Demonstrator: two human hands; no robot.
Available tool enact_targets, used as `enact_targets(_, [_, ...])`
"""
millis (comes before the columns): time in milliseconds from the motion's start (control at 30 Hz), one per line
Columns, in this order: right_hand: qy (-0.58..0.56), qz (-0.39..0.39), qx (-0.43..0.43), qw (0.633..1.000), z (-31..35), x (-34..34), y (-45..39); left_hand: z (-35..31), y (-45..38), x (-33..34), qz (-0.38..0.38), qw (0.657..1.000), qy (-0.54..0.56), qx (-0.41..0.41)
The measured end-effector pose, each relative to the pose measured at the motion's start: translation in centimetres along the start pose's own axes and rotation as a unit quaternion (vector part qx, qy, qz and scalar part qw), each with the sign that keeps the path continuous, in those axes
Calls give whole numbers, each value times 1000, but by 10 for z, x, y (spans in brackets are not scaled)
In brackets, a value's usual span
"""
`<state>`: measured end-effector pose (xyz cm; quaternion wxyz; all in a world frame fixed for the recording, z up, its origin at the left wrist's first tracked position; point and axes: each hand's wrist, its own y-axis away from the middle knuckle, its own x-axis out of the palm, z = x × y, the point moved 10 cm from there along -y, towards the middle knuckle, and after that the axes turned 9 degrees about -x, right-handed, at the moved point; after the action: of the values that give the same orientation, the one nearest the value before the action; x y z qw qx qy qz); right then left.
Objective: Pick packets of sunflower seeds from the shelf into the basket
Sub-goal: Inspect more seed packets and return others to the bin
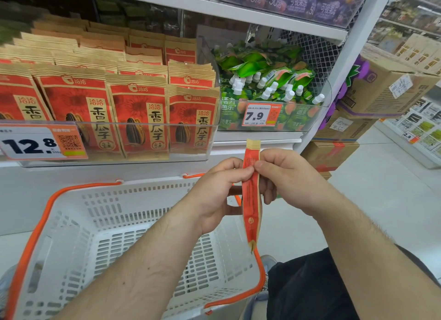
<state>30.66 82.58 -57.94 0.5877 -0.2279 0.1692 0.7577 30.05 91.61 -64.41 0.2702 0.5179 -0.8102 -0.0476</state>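
White supermarket shelving [238,150] fills the background, and we take the clear-fronted bin of red and tan sunflower seed packets [107,100] as our landmark. Below that bin, we see the white basket [100,226] with its orange handles [31,236], its rim just under the shelf edge and its floor bare where it shows. To the right of the bin sits a second clear bin of green spouted pouches [269,81] carrying a 7.9 price tag [261,115]; a 12.8 price tag [43,142] is fixed to the front of the seed bin at its left. Further right of the bin, cardboard boxes [372,98] are stacked on the aisle floor. Below the bin's right end, we hold one packet [251,193] upright and edge-on to the camera, so only its narrow side shows. It stands above the basket's right rim, its lower tip just by the near orange handle. Our left hand [214,191] is to the packet's left, thumb and fingers curled and pinching its upper part. Our right hand [284,179] is to its right, its fingertips meeting the packet at the same height, fingers curled around the far edge. Both hands thus grip the packet between them, clear of the shelf and not yet inside the basket.
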Motion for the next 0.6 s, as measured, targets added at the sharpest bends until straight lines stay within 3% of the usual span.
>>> enact_targets(167, [2, -2, 7, 1000, 1, -2, 2, 1, -1, -1, -1, 1000, 9, -5])
enact_targets(400, [103, 119, 46, 986, -2, 11, 13, -3, -2, -9, -27, 999, 44, 2])
enact_targets(600, [125, 141, 37, 981, 4, 15, 14, 0, -4, -9, -29, 999, 38, -1])
